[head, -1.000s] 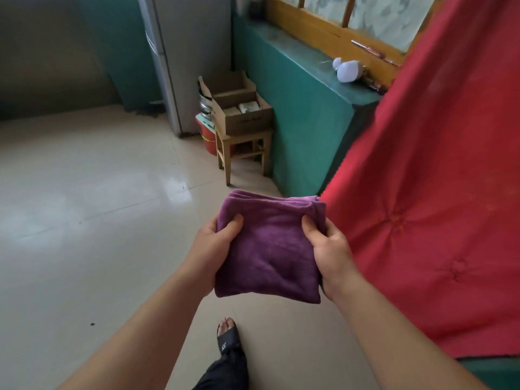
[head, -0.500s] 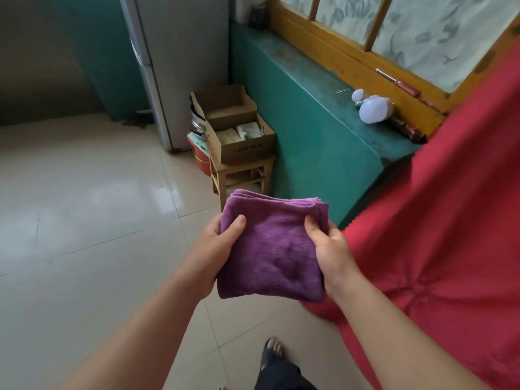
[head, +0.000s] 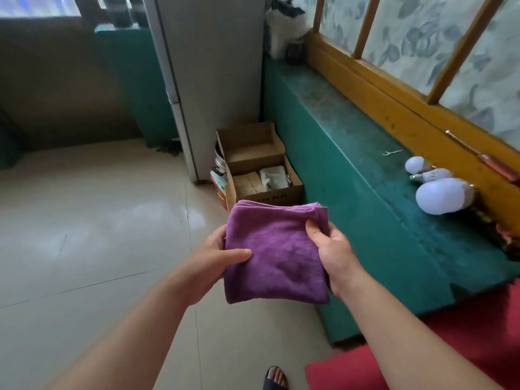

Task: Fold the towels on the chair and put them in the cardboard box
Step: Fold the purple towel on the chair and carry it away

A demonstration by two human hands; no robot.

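Two hands on one purple towel [head: 277, 254], folded into a thick square and carried out in front at about waist level. The left hand [head: 216, 260] pinches the left edge, thumb lying flat across the top and fingers tucked underneath. The right hand [head: 332, 258] clamps the right edge the same way, thumb pressed into the pile. Both are closed on the cloth, neither one free.

Straight ahead sits the cardboard box [head: 263, 175], flaps up, its front wall just showing above the towel's far edge. Folded pale cloths [head: 260, 180] already lie in the near compartment, so room in there looks tight.

What could go wrong? The stacked layers at the towel's top right corner look loose, and if either grip eases on the way down I'd expect the fold to fan open. The raised flaps could catch a leading edge too, and a careless drop might ruck up the cloths underneath.

Underfoot it's glossy pale floor tile [head: 92, 220], throwing back window light, with one sandalled foot [head: 276, 377] at the bottom. To the right runs a green ledge [head: 351, 192] carrying white light bulbs [head: 439, 194] below a yellow window frame [head: 394, 99]. A grey fridge [head: 213, 80] stands behind the box, and red fabric [head: 351, 372] fills the lower right corner.
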